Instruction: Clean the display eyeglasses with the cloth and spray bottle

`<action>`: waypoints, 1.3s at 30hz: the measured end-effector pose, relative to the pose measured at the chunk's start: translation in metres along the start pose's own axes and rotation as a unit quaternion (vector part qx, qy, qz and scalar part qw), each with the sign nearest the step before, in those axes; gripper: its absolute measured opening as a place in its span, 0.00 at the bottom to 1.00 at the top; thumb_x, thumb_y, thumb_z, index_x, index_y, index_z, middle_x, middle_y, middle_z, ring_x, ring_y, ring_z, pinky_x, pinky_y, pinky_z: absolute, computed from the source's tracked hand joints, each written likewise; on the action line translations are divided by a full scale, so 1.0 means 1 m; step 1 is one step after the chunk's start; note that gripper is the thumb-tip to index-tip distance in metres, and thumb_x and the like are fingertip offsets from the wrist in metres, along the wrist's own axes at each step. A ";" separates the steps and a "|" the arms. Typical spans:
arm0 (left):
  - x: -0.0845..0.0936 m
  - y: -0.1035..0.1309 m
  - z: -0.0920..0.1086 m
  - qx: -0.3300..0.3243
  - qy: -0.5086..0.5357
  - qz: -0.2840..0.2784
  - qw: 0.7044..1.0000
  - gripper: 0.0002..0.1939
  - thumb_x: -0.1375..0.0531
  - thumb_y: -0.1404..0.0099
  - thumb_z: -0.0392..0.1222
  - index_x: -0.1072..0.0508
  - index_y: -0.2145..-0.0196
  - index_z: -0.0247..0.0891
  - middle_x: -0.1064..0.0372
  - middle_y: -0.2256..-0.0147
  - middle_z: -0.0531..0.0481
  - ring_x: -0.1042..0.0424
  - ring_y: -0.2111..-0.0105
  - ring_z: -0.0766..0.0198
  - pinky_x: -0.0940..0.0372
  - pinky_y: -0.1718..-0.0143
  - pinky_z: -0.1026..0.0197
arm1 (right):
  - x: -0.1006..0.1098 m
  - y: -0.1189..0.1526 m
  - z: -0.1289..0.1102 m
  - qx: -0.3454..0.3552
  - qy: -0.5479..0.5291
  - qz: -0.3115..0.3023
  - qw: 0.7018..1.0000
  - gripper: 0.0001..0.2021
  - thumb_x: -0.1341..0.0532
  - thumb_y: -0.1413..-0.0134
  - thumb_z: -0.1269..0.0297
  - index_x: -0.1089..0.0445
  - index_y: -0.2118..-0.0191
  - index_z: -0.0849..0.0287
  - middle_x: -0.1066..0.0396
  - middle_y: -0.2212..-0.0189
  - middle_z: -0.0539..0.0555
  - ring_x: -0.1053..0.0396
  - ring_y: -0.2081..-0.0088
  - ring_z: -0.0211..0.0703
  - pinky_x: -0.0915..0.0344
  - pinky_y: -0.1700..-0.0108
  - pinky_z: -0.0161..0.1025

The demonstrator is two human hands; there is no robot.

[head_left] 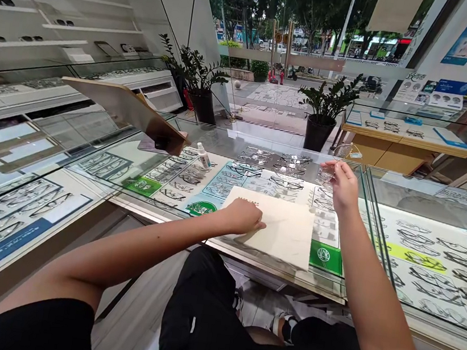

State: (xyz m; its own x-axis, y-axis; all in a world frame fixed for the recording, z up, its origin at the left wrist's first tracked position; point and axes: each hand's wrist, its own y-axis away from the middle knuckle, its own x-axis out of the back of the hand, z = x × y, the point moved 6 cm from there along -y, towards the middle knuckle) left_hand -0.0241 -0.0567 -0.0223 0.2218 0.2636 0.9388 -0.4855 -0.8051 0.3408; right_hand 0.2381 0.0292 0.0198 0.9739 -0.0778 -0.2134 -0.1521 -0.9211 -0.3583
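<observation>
My right hand is raised above the glass counter, its fingers pinching a pair of thin-rimmed glasses with a small tag on it. The rims are hard to make out against the glass. My left hand is closed, fingers curled onto the left part of a cream cloth with a zigzag edge. This cloth lies flat on the counter top in front of me. Under the glass, rows of spectacle frames lie near both hands.
A small white spray bottle stands on the counter, left of the cloth. Beside it is a tilted mirror or board with a wooden edge. Further display cases extend right and left. Two potted plants stand by the glass front.
</observation>
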 end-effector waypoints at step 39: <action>0.140 -0.017 -0.055 0.026 0.597 0.256 0.760 0.05 0.38 0.41 0.35 0.32 0.67 0.38 0.35 0.74 0.55 0.34 0.75 0.70 0.32 0.69 0.62 | -0.029 0.018 -0.010 -0.043 0.010 -0.113 0.993 0.15 0.36 0.39 0.45 0.22 0.62 0.52 0.19 0.57 0.54 0.26 0.56 0.47 0.36 0.60 0.40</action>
State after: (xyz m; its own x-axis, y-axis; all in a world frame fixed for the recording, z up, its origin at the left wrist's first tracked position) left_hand -0.0318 0.0232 0.1061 -0.9256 0.1785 0.3336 -0.2092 -0.9761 -0.0581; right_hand 0.2093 0.0109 0.0289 0.9847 0.1285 -0.1172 0.0858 -0.9451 -0.3154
